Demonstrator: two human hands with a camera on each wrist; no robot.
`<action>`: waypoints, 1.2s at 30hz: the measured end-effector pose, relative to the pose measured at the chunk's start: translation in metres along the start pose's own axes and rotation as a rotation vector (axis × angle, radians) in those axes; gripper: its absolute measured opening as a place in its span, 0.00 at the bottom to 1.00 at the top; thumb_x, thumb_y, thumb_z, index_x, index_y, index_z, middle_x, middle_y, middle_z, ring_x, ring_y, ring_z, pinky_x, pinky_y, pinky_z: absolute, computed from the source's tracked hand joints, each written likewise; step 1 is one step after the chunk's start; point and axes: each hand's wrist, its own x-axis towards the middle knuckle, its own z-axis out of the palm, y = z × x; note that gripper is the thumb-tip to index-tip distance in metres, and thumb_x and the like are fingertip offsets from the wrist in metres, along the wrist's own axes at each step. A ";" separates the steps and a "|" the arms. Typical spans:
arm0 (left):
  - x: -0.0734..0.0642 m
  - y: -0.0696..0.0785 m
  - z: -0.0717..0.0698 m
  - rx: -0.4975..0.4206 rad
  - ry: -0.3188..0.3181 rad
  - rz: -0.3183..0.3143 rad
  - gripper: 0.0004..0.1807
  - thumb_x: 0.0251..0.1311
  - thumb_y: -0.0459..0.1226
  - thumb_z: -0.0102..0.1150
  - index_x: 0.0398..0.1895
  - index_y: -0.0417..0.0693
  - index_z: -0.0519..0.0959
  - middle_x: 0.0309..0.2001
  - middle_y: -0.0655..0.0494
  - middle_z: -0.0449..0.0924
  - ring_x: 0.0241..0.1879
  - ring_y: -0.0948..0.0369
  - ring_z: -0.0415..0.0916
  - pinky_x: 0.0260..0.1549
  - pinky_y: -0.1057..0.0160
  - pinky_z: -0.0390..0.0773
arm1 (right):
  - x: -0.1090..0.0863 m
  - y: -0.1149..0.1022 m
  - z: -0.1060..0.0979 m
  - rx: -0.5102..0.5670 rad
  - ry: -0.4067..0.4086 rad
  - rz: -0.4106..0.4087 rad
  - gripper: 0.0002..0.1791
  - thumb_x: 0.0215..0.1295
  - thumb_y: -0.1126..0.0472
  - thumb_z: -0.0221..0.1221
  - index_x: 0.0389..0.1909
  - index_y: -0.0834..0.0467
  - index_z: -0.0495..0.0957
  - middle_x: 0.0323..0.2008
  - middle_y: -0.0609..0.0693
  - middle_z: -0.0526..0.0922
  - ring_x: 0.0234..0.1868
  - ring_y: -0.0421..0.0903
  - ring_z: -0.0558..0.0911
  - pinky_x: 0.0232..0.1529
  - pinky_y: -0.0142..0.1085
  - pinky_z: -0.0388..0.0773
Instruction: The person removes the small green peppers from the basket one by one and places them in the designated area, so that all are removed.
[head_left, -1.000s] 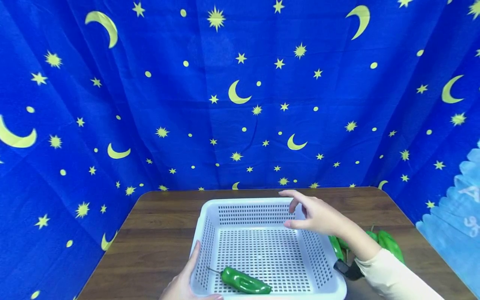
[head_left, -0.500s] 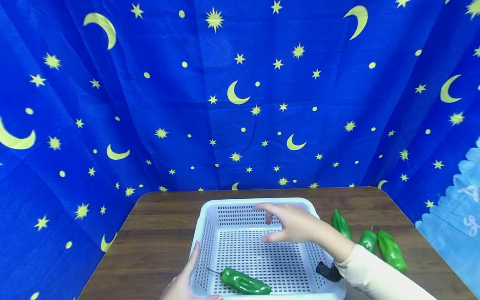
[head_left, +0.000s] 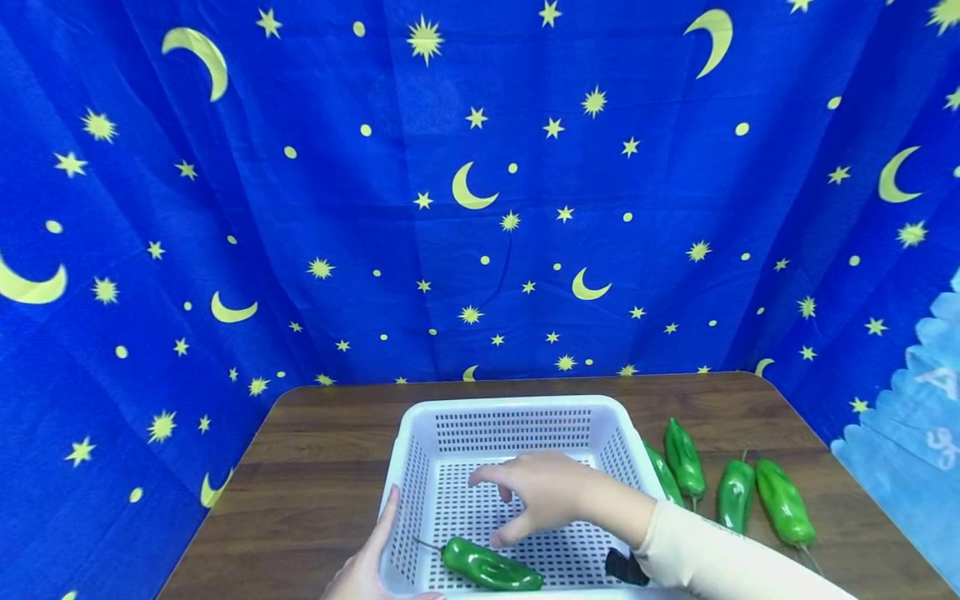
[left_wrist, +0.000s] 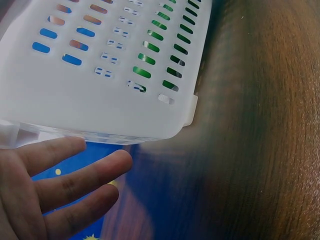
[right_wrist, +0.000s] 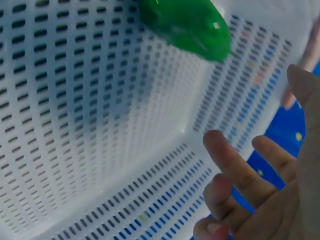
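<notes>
A long green pepper (head_left: 491, 567) with a thin stem lies near the front of a white perforated plastic basket (head_left: 517, 403). My left hand (head_left: 363, 565) rests against the basket's front left corner. In the left wrist view its fingers (left_wrist: 82, 180) are straight and spread beside the basket wall, and green shows through the slots. Above the basket floor, my right hand (head_left: 546, 497) hovers with loosely bent fingers and thumb apart, holding nothing. The right wrist view has the pepper (right_wrist: 192, 30) at the top, apart from that hand's fingers.
Several more green peppers lie on the brown wooden table (head_left: 315, 450) right of the basket, including one pepper (head_left: 782, 504) farthest right and another pepper (head_left: 735, 496) beside it. A blue curtain (head_left: 405, 208) with yellow moons and stars hangs behind and at the sides.
My right hand has moved left and toward me, from the basket's right rim to over its middle, uncovering the peppers at right. My left hand and the pepper in the basket stay put.
</notes>
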 end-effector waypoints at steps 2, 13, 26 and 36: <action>0.000 0.000 0.000 0.019 0.012 0.008 0.73 0.39 0.53 0.80 0.80 0.66 0.33 0.65 0.30 0.70 0.48 0.51 0.81 0.49 0.38 0.80 | 0.003 -0.004 0.005 -0.031 -0.024 -0.018 0.39 0.52 0.31 0.65 0.66 0.35 0.68 0.39 0.35 0.85 0.36 0.30 0.79 0.34 0.29 0.74; 0.003 -0.004 -0.001 0.004 0.017 0.095 0.73 0.41 0.48 0.81 0.81 0.61 0.33 0.65 0.24 0.67 0.49 0.47 0.81 0.49 0.38 0.80 | 0.016 -0.018 0.024 -0.138 -0.162 -0.083 0.41 0.50 0.31 0.68 0.66 0.33 0.68 0.37 0.34 0.85 0.33 0.30 0.78 0.39 0.31 0.78; 0.010 -0.019 -0.001 0.080 0.029 0.065 0.75 0.34 0.43 0.82 0.80 0.60 0.36 0.61 0.20 0.69 0.43 0.44 0.81 0.32 0.46 0.80 | 0.019 -0.021 0.046 -0.242 -0.181 -0.125 0.42 0.50 0.33 0.68 0.66 0.34 0.65 0.29 0.32 0.78 0.26 0.28 0.72 0.31 0.23 0.70; 0.010 -0.017 -0.002 0.057 0.002 0.024 0.76 0.35 0.46 0.82 0.80 0.62 0.33 0.60 0.24 0.72 0.44 0.45 0.81 0.38 0.41 0.81 | 0.026 -0.029 0.046 -0.281 -0.220 -0.111 0.45 0.51 0.32 0.67 0.71 0.27 0.58 0.26 0.31 0.75 0.24 0.30 0.70 0.29 0.25 0.68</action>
